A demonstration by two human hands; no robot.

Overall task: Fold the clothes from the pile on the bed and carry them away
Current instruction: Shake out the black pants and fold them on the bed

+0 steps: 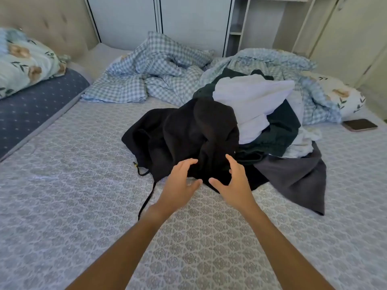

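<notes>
A pile of clothes lies on the patterned grey bed [73, 185], right of centre. A crumpled black garment [180, 135] with a long drawstring forms its near left side. Behind it are a white garment [253, 95], a dark green one [280, 126] and a dark grey one [297, 174] spread to the right. My left hand [181, 184] and my right hand [233, 182] reach side by side to the black garment's near edge. Both have spread, relaxed fingers, thumbs towards each other. Neither grips any cloth.
A crumpled blue checked duvet [159, 70] lies behind the pile. A floral pillow [25, 61] rests on a dark blue cushion at the left. A phone [360, 124] lies on the bed at the right. White cabinets stand behind the bed.
</notes>
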